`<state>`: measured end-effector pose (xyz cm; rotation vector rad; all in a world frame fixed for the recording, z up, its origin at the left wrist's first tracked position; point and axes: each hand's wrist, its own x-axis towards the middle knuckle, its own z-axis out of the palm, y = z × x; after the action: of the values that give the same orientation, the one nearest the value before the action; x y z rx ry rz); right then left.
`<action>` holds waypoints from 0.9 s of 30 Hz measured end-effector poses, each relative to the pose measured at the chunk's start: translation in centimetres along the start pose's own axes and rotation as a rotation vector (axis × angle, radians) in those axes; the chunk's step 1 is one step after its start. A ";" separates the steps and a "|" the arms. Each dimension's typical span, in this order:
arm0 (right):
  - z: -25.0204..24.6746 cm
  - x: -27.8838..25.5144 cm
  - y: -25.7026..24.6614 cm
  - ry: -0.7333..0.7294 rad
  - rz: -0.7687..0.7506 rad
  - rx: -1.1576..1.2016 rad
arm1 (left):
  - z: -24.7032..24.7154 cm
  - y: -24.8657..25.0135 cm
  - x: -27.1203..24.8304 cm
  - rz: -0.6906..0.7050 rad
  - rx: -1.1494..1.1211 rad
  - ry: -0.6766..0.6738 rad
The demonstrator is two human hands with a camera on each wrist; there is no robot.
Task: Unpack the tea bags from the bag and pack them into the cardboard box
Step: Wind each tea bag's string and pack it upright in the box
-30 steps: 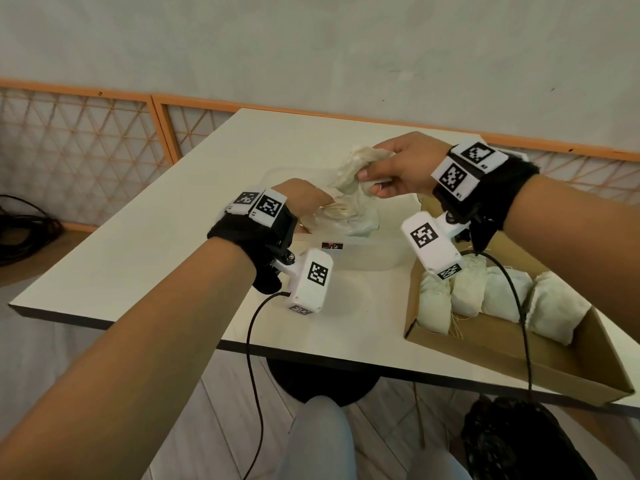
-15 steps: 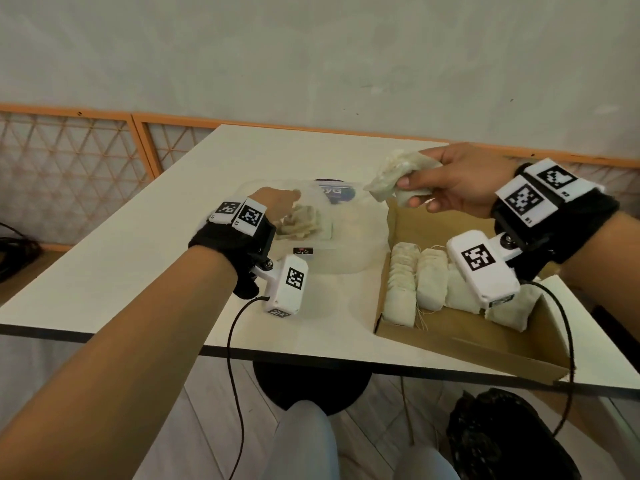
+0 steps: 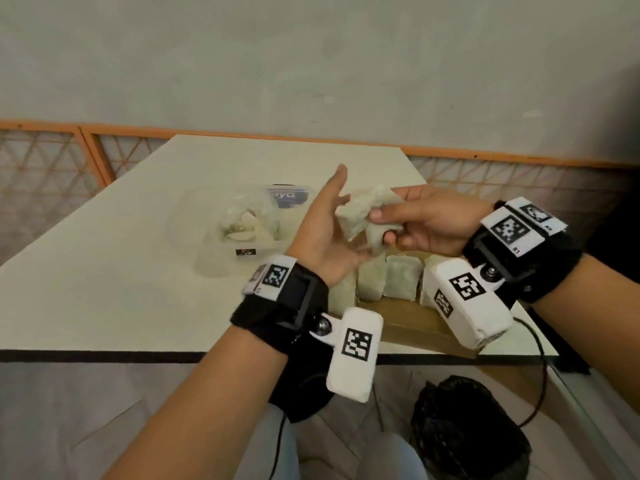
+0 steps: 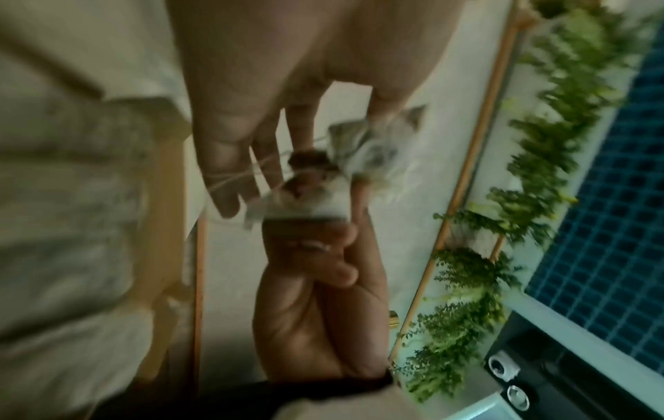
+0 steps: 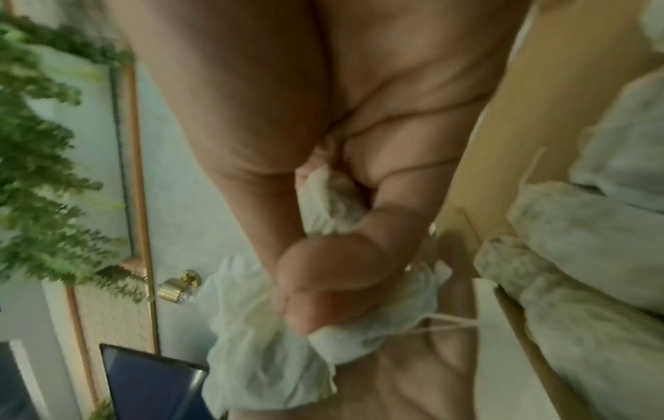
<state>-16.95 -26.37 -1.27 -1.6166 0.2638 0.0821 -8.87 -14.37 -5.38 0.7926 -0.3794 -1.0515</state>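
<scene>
Tea bags in the cardboard box (image 3: 412, 320): at least four (image 3: 400, 282) are showing, others hidden
Tea bags in hand: a clump (image 3: 363, 216), number unclear
Plastic bags: one (image 3: 239, 230) is lying
Hands: two

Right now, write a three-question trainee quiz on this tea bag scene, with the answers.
1. True or false: the right hand grips crumpled tea bags.
2. Which describes the left hand? A) fingers spread beside the bags B) reaching into the plastic bag C) flat on the table
3. Fill in: packed tea bags stand in a row inside the ____.

Key: 1 true; 2 A; 3 cardboard box.
</scene>
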 end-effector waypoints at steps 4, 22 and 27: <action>0.1 -0.3 1.9 0.030 0.046 0.038 | 0.3 -2.6 0.5 -0.073 -0.151 -0.071; -1.4 -3.1 10.8 0.681 -0.267 0.041 | -2.8 -5.4 1.6 -0.292 -0.459 -0.063; -0.7 -2.4 11.4 0.642 -0.276 0.174 | -2.2 -6.1 2.0 -0.303 -0.020 0.027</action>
<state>-21.83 -27.21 -11.81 -1.4524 0.5191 -0.6638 -10.30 -16.83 -11.50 0.8622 -0.2290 -1.3238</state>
